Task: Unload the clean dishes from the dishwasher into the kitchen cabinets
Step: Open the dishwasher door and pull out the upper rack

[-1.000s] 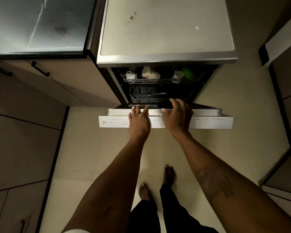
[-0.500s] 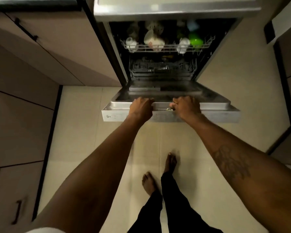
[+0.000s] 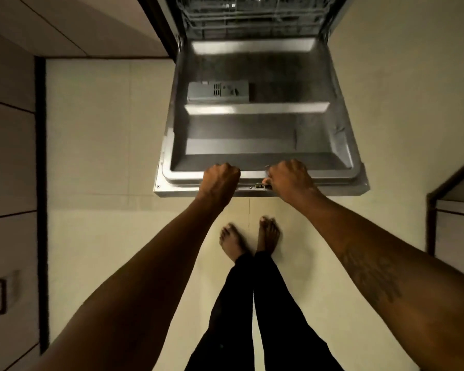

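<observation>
Both hands are on the dishwasher door [image 3: 239,129], which lies dropped flat over the pale floor [image 3: 105,129]. The left hand [image 3: 220,180] is balled up tight, its fingers [image 3: 223,168] curled over the door's near lip and gripping it. The right hand [image 3: 289,178] sits just beside it on the same lip, apart from the left hand, also curled round the edge with the thumb tucked down by the little latch slot [image 3: 260,186].

Past the fingertips is the steel inner face of the door. The grey detergent dispenser [image 3: 217,91] is further out from the left hand's knuckles. Beyond that, at the far end of the door, the wire lower rack [image 3: 252,25] sits inside the tub. It's dark in there and cut off by the frame, so I honestly can't tell what dishes are in it.

Back behind the wrists are two bare feet [image 3: 268,234] on the floor and black trousers [image 3: 252,317]. The right forearm has a tattoo [image 3: 373,277]. Way off to the left of the left hand there are cabinet fronts [image 3: 8,156] with a dark handle [image 3: 2,297], and another cabinet [image 3: 458,223] is off to the right of the right hand.
</observation>
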The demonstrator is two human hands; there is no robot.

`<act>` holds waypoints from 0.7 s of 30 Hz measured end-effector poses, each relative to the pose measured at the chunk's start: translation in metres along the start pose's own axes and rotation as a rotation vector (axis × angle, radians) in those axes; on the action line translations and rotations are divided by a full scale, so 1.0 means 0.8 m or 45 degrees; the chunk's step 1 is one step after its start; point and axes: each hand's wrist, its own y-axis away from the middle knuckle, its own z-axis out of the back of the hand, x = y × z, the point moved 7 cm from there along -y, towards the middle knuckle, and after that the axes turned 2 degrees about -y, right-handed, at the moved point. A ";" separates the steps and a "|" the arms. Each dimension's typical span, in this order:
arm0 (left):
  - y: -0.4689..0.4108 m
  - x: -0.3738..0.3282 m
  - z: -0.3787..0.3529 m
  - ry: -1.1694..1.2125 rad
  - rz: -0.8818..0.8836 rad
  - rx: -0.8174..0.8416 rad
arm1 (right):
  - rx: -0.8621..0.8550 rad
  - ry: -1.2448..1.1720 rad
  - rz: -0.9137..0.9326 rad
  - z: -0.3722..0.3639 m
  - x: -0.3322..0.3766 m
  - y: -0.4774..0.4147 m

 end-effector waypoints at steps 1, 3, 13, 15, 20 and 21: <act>-0.002 -0.002 -0.027 0.009 -0.001 0.020 | 0.000 0.025 0.020 -0.028 0.001 -0.005; -0.011 -0.004 -0.081 0.016 -0.008 0.046 | 0.018 0.052 0.053 -0.083 0.002 -0.019; -0.066 -0.002 -0.264 0.027 0.029 0.052 | 0.103 0.163 0.040 -0.272 -0.002 -0.084; -0.073 0.000 -0.284 0.046 0.032 0.078 | 0.123 0.153 0.050 -0.291 -0.004 -0.092; -0.090 0.003 -0.312 0.046 0.040 0.096 | 0.143 0.150 0.051 -0.321 -0.007 -0.110; -0.092 0.004 -0.316 0.039 0.039 0.105 | 0.150 0.153 0.048 -0.326 -0.008 -0.114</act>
